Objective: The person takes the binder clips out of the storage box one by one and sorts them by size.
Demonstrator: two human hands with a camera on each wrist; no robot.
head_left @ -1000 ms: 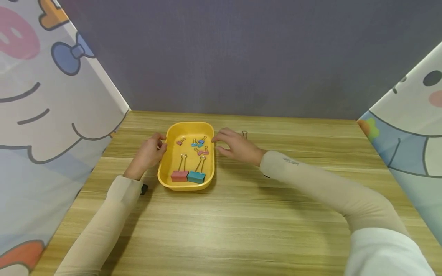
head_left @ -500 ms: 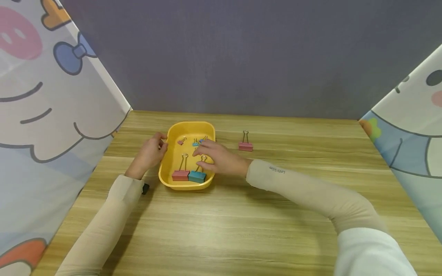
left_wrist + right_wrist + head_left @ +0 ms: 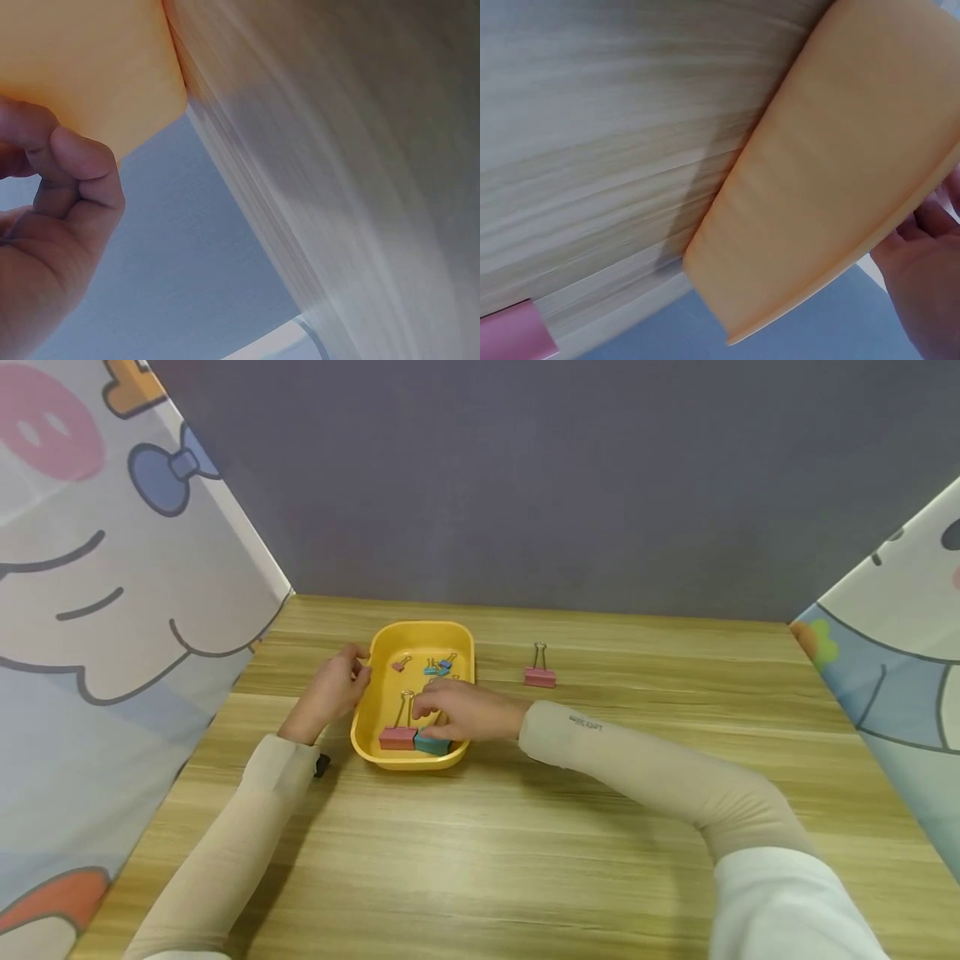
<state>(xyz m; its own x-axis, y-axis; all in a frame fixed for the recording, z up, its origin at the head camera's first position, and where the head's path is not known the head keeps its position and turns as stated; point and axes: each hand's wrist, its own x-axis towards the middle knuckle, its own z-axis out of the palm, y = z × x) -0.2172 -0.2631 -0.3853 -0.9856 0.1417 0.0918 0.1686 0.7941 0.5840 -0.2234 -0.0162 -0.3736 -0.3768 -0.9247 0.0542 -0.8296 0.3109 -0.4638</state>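
Note:
A yellow plastic tray (image 3: 363,727) lies on the wooden table, with several binder clips in it. My left hand (image 3: 330,692) is at its left rim, fingers bent and thumb against the edge; in the left wrist view these fingers (image 3: 82,154) overlap the tray's wall. My right hand (image 3: 468,710) reaches over the right rim, thumb and fingers apart above a large teal binder clip (image 3: 432,745), whose handles the hand hides. Beside that clip lies a large pink binder clip (image 3: 397,739). Small pink (image 3: 400,666) and blue (image 3: 446,663) binder clips lie farther back.
Another pink binder clip (image 3: 540,677) lies on the table (image 3: 637,693) to the right of the tray. A grey panel (image 3: 495,485) stands behind the table, with cartoon-printed panels (image 3: 150,585) at both sides.
My right hand has moved from the tray's right rim to over the large teal binder clip, revealing the pink binder clip on the table. My left hand has stayed at the left rim.

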